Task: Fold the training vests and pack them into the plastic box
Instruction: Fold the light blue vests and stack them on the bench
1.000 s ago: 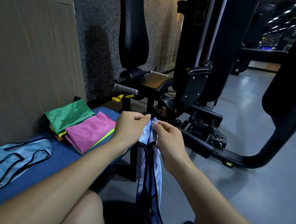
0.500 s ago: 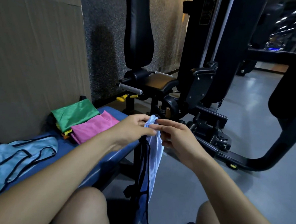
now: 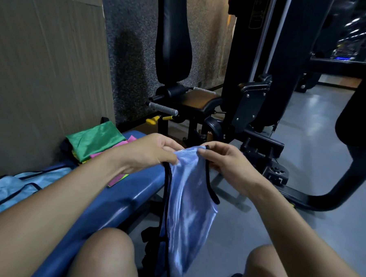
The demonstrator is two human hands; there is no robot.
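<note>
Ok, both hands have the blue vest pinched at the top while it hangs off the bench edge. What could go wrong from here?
1. The blue vest hangs between the knees toward the floor; its lower end may drag there.
2. The left hand and right hand pinch only the top edge, so the glossy fabric could slip.
3. Its black trim dangles loose at the left and could tangle in the fold.
4. No plastic box is in view.

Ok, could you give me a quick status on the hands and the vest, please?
Both hands, left hand and right hand, pinching the blue vest at its top. Vest hangs unfolded beside the bench. No plastic box in view.
</note>
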